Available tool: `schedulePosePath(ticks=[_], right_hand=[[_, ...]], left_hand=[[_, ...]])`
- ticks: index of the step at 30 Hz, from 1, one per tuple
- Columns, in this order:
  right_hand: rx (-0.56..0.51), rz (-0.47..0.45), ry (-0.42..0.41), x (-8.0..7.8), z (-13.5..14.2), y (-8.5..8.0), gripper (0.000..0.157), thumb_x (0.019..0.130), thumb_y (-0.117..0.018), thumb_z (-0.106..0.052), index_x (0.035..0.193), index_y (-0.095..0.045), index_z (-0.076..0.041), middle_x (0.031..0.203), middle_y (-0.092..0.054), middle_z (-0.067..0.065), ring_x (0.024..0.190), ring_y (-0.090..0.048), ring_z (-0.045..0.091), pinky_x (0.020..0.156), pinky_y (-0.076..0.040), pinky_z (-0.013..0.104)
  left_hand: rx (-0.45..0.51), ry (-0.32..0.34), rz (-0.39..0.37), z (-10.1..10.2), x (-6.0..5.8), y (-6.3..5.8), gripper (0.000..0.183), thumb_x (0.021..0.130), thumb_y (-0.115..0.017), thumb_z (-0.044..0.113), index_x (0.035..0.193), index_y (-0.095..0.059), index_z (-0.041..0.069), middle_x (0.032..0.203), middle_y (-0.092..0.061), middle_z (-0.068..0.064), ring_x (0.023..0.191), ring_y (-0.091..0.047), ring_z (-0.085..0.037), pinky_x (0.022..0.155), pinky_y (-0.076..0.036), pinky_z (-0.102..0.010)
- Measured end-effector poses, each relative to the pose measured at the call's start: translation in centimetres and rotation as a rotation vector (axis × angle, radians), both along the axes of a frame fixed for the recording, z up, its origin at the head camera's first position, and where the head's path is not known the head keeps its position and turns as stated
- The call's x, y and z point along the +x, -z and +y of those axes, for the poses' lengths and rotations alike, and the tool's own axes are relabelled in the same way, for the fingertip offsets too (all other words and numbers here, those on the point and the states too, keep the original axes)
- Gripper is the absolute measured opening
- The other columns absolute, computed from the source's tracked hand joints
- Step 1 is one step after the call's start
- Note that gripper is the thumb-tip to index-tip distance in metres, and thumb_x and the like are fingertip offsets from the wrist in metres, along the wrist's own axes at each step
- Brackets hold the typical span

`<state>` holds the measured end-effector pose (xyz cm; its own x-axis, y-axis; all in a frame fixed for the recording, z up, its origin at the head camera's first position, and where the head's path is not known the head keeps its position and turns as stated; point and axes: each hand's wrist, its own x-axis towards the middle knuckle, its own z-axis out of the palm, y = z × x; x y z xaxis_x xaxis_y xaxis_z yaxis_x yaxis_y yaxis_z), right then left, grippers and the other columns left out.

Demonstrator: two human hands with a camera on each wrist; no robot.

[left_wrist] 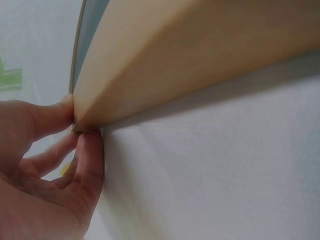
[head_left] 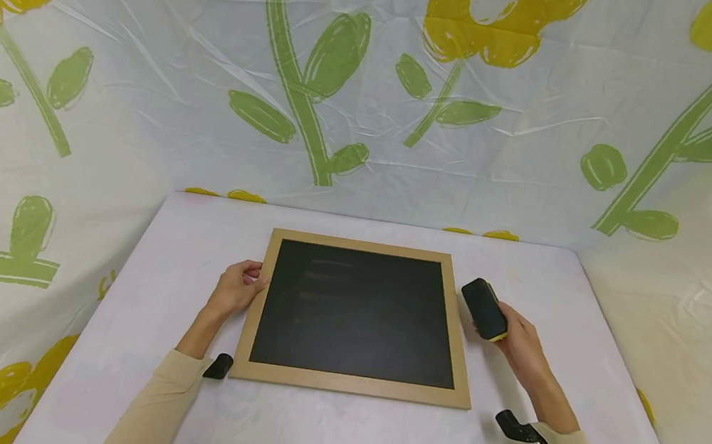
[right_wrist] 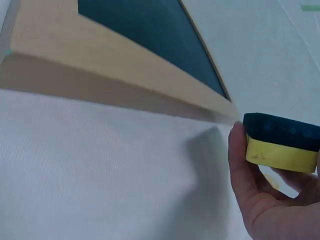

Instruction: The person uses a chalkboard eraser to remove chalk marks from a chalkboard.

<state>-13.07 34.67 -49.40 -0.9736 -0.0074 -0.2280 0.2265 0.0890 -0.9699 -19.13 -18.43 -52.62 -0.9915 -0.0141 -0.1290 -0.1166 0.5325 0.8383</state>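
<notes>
A small chalkboard (head_left: 356,315) with a light wood frame lies flat on the table in the head view, faint pale smears on its dark surface. My left hand (head_left: 236,289) pinches the left side of the frame, thumb on the upper edge and fingertips at its lower edge, as the left wrist view shows. Right of the board, my right hand (head_left: 526,345) holds a chalkboard eraser (right_wrist: 282,155) with a yellow body and a dark felt pad. The pad faces up, and the eraser is raised off the table, casting a shadow beside the frame.
The board rests on a pale cloth-covered table (head_left: 336,431). Behind and at both sides hang white sheets (head_left: 169,90) printed with yellow flowers and green leaves. Black wrist cameras sit at the left cuff (head_left: 218,366) and right cuff (head_left: 519,429).
</notes>
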Motion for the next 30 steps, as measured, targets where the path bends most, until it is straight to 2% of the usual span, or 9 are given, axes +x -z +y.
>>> schedulePosePath(ticks=[6,11,14,19,20,22,25,27,30], right_hand=[[-0.054,-0.071,0.032,-0.2,1.2,0.7,0.073,0.113,-0.031,-0.042,0.158,-0.012,0.011,0.139,-0.041,0.017,0.098,-0.070,0.007,0.088,-0.053,0.019],[-0.056,-0.130,0.095,-0.3,1.7,0.7,0.071,0.113,-0.029,-0.038,0.156,-0.010,0.015,0.128,-0.049,0.012,0.093,-0.071,0.008,0.086,-0.054,0.021],[-0.050,-0.154,0.102,-0.2,2.0,0.7,0.073,0.113,-0.028,-0.040,0.156,-0.008,0.017,0.128,-0.049,0.014,0.090,-0.071,0.009,0.086,-0.055,0.022],[-0.045,-0.198,0.090,0.1,2.4,0.5,0.083,0.111,-0.027,-0.051,0.159,0.003,0.010,0.143,-0.030,0.026,0.093,-0.070,0.011,0.089,-0.056,0.027],[-0.012,-0.199,0.110,0.2,2.3,0.5,0.085,0.110,-0.031,-0.052,0.160,0.001,0.009,0.144,-0.030,0.027,0.095,-0.070,0.014,0.089,-0.056,0.028],[0.166,-0.188,0.107,0.3,2.2,0.3,0.092,0.107,-0.043,-0.054,0.160,-0.002,0.008,0.147,-0.028,0.031,0.109,-0.064,0.021,0.093,-0.054,0.031],[0.454,-0.171,0.101,0.6,1.8,0.2,0.104,0.097,-0.066,-0.052,0.160,-0.006,0.006,0.151,-0.028,0.039,0.126,-0.050,0.041,0.102,-0.048,0.046],[0.636,-0.143,0.078,0.7,1.5,0.3,0.108,0.092,-0.075,-0.047,0.159,-0.008,0.006,0.151,-0.028,0.043,0.132,-0.040,0.050,0.103,-0.043,0.056],[0.749,-0.072,0.093,0.9,1.1,0.6,0.100,0.090,-0.080,-0.037,0.153,-0.019,0.012,0.143,-0.037,0.044,0.127,-0.042,0.055,0.101,-0.042,0.064]], left_hand=[[0.005,0.000,0.011,0.0,0.0,0.0,0.041,0.097,-0.070,0.008,0.131,-0.060,-0.011,0.111,-0.064,-0.023,0.097,-0.060,-0.032,0.080,-0.047,-0.034],[0.004,0.004,0.011,0.0,0.0,0.0,0.041,0.096,-0.071,0.009,0.131,-0.060,-0.011,0.111,-0.064,-0.023,0.097,-0.060,-0.031,0.080,-0.046,-0.033],[0.009,0.007,0.015,0.0,-0.1,0.0,0.041,0.097,-0.070,0.008,0.131,-0.060,-0.011,0.111,-0.064,-0.023,0.096,-0.060,-0.031,0.079,-0.046,-0.033],[0.013,0.011,0.016,0.0,-0.1,0.0,0.041,0.097,-0.070,0.007,0.131,-0.060,-0.011,0.111,-0.064,-0.023,0.095,-0.060,-0.030,0.079,-0.046,-0.033],[0.014,0.012,0.016,0.1,-0.1,0.0,0.041,0.097,-0.070,0.007,0.131,-0.060,-0.011,0.111,-0.064,-0.023,0.095,-0.060,-0.030,0.079,-0.046,-0.033],[0.013,0.016,0.015,0.1,-0.1,0.0,0.041,0.097,-0.070,0.007,0.131,-0.059,-0.011,0.111,-0.064,-0.023,0.095,-0.060,-0.030,0.079,-0.046,-0.033],[0.008,0.015,0.015,0.0,-0.1,0.0,0.041,0.097,-0.070,0.007,0.131,-0.060,-0.011,0.111,-0.064,-0.023,0.095,-0.060,-0.030,0.079,-0.047,-0.032],[0.004,0.011,0.015,0.0,-0.2,0.0,0.040,0.097,-0.070,0.007,0.132,-0.059,-0.011,0.111,-0.064,-0.023,0.095,-0.060,-0.030,0.079,-0.046,-0.032],[0.010,0.008,0.015,0.0,-0.2,0.1,0.040,0.097,-0.070,0.007,0.132,-0.060,-0.011,0.111,-0.063,-0.023,0.095,-0.059,-0.030,0.079,-0.046,-0.033]])
